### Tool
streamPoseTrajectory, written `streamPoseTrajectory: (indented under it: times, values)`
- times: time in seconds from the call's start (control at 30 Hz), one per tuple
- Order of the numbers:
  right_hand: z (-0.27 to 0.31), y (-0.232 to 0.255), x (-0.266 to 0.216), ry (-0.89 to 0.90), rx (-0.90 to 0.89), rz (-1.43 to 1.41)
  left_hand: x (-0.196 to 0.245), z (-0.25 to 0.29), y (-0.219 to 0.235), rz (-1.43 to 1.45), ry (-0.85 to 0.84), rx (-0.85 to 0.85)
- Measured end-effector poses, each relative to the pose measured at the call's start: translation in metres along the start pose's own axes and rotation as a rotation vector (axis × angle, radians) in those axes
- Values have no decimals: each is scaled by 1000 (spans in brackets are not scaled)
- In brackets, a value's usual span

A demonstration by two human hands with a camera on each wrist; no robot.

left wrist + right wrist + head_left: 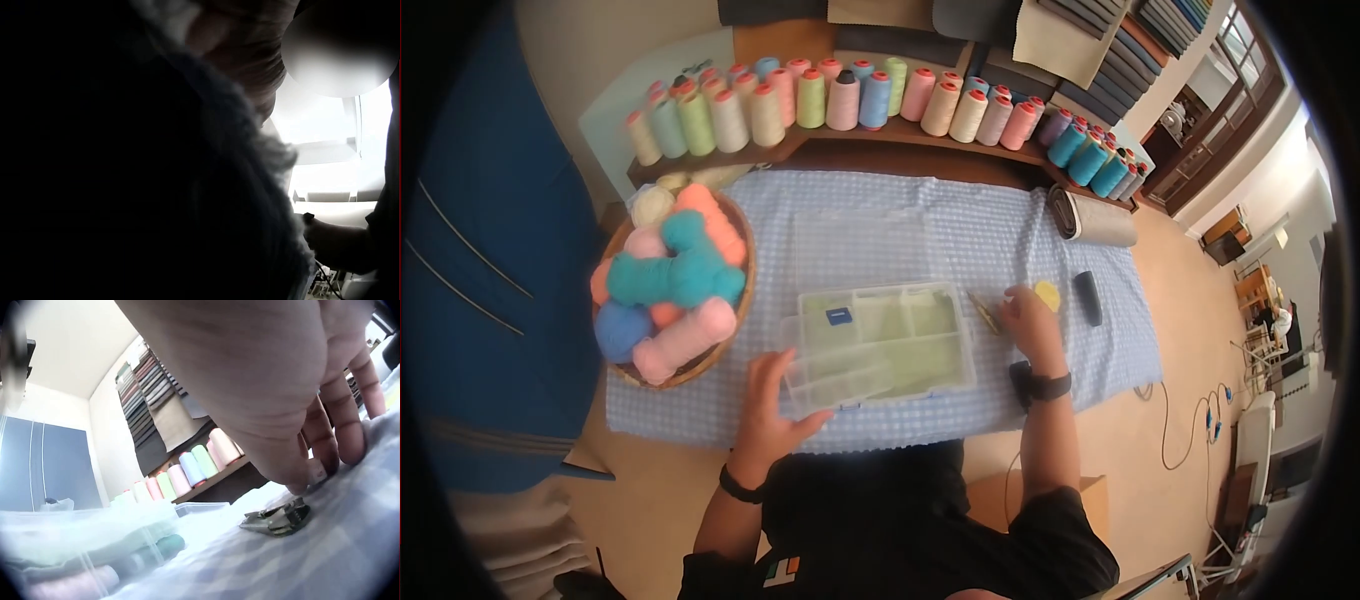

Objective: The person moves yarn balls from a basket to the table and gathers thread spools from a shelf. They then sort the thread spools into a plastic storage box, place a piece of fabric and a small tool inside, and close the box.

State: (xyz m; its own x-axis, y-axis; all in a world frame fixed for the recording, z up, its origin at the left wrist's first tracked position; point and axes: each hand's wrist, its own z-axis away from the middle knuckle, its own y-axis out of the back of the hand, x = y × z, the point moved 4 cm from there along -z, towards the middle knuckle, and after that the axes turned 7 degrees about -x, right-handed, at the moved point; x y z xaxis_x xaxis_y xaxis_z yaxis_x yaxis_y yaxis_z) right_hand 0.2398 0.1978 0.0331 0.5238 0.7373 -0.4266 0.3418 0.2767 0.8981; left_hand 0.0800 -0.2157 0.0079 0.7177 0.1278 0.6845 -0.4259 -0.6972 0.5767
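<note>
A clear compartment box (970, 372) stands on the checked cloth, its see-through lid (865, 245) folded back. Green shows through its floor, and a small dark blue label (838, 316) sits at the left. My left hand (772, 415) is beside the front left corner, thumb and fingers spread, fingertips right at the edge. The left wrist view is mostly dark. To the right of the box, my right hand (1032, 320) reaches down to the cloth; its thumb and a finger pinch a small pale thing (316, 470). Next to them lies a small metal tool (278, 519).
A basket (745, 300) of yarn stands at the left. Near my right hand lie a yellow round thing (1048, 295) and a dark oblong thing (1088, 298). A rolled grey cloth (1100, 218) is at back right. Thread cones (875, 102) line the shelf behind.
</note>
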Motion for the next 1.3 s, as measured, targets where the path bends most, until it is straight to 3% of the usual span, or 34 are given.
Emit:
streamPoseTrajectory:
  times: [0.2, 0.6, 1.3]
  values:
    - [-1, -2, -7, 156, -43, 2, -4, 0, -4, 39, 6, -4]
    - [-7, -5, 5, 85, -62, -43, -5, 1, -3, 35, -9, -11]
    - [0, -2, -2, 154, -70, -48, -3, 0, -3, 12, -18, -1]
